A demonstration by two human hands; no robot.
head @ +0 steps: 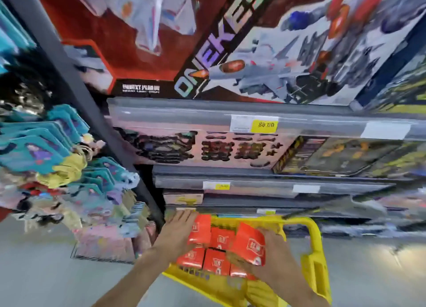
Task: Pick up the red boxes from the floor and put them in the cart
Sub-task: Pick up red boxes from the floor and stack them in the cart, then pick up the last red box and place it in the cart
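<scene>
Left hand: the left hand (pixel 178 228) lies flat, fingers straight, pressing the outer side of a red box (pixel 200 229).
Right hand: the right hand (pixel 265 258) curls round a tilted red box (pixel 250 245).
Where the boxes are: over the yellow cart (pixel 315 249), touching the red boxes (pixel 215 251) already packed inside.
Key relation: basket directly beneath both hands; the move is straight down, I'd say.
Nearer hand: the right.

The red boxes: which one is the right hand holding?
The tilted red box at the right, raised above the others lying in the yellow cart, under the right hand.
</scene>
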